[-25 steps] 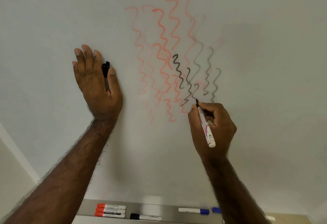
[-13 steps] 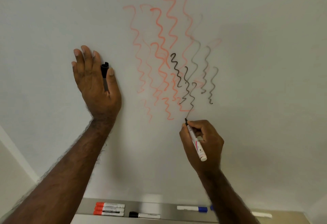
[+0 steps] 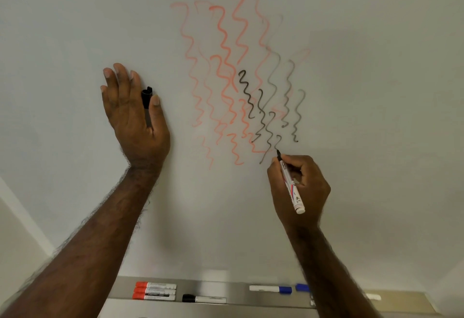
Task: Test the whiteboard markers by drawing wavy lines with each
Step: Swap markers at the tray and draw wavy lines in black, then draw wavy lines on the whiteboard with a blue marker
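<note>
The whiteboard (image 3: pixel 376 92) is filling nearly the whole view, its pale surface carrying a cluster of wavy lines in the upper middle. The red wavy lines (image 3: pixel 226 49) are spreading tallest and widest, some strong, some faded to pink. The black wavy lines (image 3: pixel 261 109) are sitting lower and to the right of them, partly crossing the red ones, the leftmost stroke darkest and those further right greyer.

Along the bottom edge the metal tray (image 3: pixel 238 292) is running across, holding three red-capped markers (image 3: pixel 154 292) stacked side by side at its left, a black-capped marker (image 3: pixel 203 299) just right of them, and a blue-capped marker (image 3: pixel 271 289) further along, with another blue cap (image 3: pixel 302 287) partly hidden behind the right forearm.

The left hand (image 3: pixel 133 117) is lying flat against the board, well left of the lines, fingers straight and pointing up, while the black cap (image 3: pixel 146 97) is being pinched between thumb and forefinger.

The right hand (image 3: pixel 301 187) is curling its fingers round the black marker (image 3: pixel 291 184), gripping it near the front. The marker is tilting up and left, its tip touching the board at the foot of a short, freshly started black squiggle below the other black strokes.
</note>
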Action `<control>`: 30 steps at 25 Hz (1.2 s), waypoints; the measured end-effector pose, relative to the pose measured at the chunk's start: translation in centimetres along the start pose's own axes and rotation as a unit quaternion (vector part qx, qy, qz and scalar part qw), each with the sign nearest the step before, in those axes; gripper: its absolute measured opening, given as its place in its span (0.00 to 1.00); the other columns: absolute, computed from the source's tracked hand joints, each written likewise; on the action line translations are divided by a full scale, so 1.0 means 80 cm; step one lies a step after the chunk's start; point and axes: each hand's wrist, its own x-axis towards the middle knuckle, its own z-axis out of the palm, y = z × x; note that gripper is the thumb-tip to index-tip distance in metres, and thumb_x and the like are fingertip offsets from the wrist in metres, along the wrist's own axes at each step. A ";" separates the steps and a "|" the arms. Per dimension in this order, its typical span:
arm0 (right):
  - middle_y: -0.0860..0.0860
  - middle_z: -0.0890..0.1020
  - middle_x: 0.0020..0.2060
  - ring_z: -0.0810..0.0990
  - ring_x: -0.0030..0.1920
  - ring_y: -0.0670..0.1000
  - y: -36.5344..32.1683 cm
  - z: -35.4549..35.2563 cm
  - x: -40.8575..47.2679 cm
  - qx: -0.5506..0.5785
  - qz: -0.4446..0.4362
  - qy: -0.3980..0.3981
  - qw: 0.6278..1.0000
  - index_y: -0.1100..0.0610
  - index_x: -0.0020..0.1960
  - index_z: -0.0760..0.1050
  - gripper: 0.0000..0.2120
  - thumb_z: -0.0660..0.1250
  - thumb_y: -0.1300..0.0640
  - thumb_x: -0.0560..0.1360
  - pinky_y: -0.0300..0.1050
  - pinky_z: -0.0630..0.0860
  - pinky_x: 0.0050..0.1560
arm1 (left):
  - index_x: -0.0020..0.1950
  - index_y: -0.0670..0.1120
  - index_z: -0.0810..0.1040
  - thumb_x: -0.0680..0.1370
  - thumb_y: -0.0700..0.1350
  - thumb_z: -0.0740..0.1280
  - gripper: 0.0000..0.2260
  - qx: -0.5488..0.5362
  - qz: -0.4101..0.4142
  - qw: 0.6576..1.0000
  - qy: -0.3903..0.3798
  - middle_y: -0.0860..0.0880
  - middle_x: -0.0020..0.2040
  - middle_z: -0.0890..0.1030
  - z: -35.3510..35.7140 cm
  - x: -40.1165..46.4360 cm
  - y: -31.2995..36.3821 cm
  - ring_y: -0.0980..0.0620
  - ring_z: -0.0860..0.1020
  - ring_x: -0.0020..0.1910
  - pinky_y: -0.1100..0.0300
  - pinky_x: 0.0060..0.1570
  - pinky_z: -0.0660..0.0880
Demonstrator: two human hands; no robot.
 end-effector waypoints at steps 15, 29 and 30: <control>0.58 0.87 0.47 0.85 0.43 0.59 -0.012 -0.049 -0.045 0.303 0.365 -0.179 0.862 0.60 0.58 0.82 0.10 0.75 0.65 0.77 0.51 0.84 0.35 | 0.77 0.37 0.71 0.86 0.39 0.66 0.20 -0.163 -0.200 0.955 -0.148 0.43 0.76 0.75 -0.100 -0.077 0.053 0.51 0.76 0.74 0.49 0.75 0.73; 0.64 0.85 0.37 0.82 0.33 0.61 0.009 -0.080 -0.105 0.293 0.464 -0.290 0.784 0.64 0.46 0.76 0.08 0.71 0.60 0.80 0.49 0.79 0.31 | 0.73 0.56 0.77 0.87 0.46 0.63 0.15 -0.272 -0.404 0.761 -0.430 0.53 0.51 0.76 -0.165 -0.245 0.152 0.54 0.77 0.43 0.62 0.45 0.77; 0.64 0.84 0.35 0.82 0.32 0.61 0.010 -0.082 -0.107 0.291 0.460 -0.302 0.783 0.62 0.44 0.76 0.08 0.71 0.60 0.79 0.49 0.78 0.30 | 0.72 0.55 0.77 0.86 0.47 0.62 0.16 -0.283 -0.411 0.747 -0.438 0.53 0.51 0.76 -0.165 -0.248 0.156 0.53 0.77 0.42 0.60 0.45 0.77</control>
